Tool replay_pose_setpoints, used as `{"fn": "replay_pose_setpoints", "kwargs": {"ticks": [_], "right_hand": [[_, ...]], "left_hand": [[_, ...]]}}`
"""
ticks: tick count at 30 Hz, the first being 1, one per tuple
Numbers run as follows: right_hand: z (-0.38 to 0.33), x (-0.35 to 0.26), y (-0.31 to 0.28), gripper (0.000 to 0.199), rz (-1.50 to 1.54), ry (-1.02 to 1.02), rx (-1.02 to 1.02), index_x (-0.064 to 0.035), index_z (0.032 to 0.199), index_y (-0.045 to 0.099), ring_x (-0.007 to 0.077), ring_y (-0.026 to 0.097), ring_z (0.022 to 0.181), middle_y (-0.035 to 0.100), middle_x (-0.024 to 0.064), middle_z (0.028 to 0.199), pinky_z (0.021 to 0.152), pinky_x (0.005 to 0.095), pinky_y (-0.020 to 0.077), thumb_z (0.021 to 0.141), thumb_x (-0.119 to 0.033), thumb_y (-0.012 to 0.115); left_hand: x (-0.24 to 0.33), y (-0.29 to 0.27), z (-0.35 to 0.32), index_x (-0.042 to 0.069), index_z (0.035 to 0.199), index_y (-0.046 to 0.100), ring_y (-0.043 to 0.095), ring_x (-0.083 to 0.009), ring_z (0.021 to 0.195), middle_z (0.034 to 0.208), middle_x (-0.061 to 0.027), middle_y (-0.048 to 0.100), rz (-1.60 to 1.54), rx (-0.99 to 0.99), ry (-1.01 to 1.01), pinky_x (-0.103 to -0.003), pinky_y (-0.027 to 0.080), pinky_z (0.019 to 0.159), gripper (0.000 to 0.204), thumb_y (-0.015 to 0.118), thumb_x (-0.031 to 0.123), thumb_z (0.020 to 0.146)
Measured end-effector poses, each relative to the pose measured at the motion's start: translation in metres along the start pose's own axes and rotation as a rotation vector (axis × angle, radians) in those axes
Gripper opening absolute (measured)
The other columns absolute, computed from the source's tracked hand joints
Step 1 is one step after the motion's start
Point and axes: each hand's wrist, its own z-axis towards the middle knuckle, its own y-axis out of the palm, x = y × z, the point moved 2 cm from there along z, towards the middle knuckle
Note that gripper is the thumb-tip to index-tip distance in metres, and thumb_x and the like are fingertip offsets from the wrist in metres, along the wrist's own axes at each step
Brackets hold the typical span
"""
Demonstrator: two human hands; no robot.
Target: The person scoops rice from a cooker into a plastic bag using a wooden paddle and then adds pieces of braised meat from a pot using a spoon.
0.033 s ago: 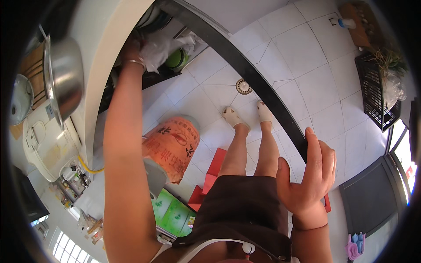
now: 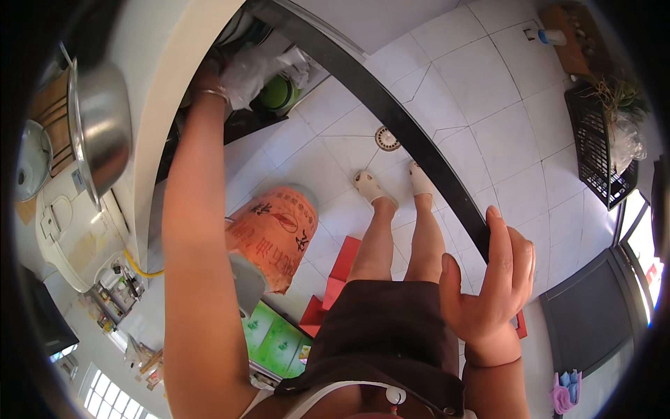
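Observation:
My left arm reaches into a shadowed cabinet at the upper left. There my left hand (image 2: 208, 75), with a bracelet at the wrist, is beside a crumpled clear plastic bag (image 2: 248, 78). Its fingers are lost in the dark, so whether they hold the bag is unclear. A round green item (image 2: 278, 93) lies just right of the bag. On the right, my right hand (image 2: 488, 283) is open, its fingers stretched and thumb apart, at the near end of the long dark-edged cabinet door (image 2: 398, 115). The door's edge runs between thumb and fingers.
An orange sack (image 2: 276, 234) stands on the tiled floor below my left arm, near red boxes (image 2: 340, 269). A steel basin (image 2: 108, 129) and white appliance (image 2: 77, 230) are on the left counter. A black crate (image 2: 593, 150) stands at the far right; a drain (image 2: 387, 138) lies beyond my feet.
My left forearm and hand have shifted very slightly to the left. The plastic bag has changed shape a little. My right hand and the door look nearly the same.

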Motion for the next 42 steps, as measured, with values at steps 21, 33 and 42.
{"fn": "replay_pose_setpoints", "kwargs": {"ticks": [21,33,42], "right_hand": [[0.011,-0.003,0.004,0.051,-0.084,0.045,0.056,0.0088,0.116,0.054,0.0252,0.054,0.069,0.058,0.0165,0.093,0.058,0.0315,0.0442,0.072,-0.014,0.066],[-0.025,-0.055,0.001,0.041,0.524,0.326,-0.167,0.0069,0.12,0.053,0.0269,0.057,0.092,0.058,0.0169,0.103,0.081,0.0332,0.0465,0.081,-0.002,0.059],[0.011,-0.157,0.11,0.067,1.864,1.199,-0.863,0.0133,0.134,0.032,0.041,0.039,0.127,0.039,0.029,0.137,0.107,0.0466,0.0333,0.098,-0.043,0.035]], "left_hand": [[0.045,0.009,-0.039,0.006,0.114,0.057,0.06,-0.0175,0.081,0.102,-0.0067,0.059,-0.466,0.029,-0.278,-0.031,0.054,0.065,0.027,0.045,0.018,0.093],[0.066,-0.183,-0.288,-0.002,0.065,0.059,0.052,-0.0138,0.05,0.057,-0.0058,0.054,-0.032,-0.192,-0.686,-0.031,0.041,0.047,0.02,0.058,0.014,0.078],[0.071,-0.367,-0.378,-0.006,0.069,0.057,0.054,-0.0363,0.056,0.065,-0.025,0.055,0.452,-0.147,-0.32,-0.044,0.041,0.055,0.029,0.057,0.023,0.072]]}}
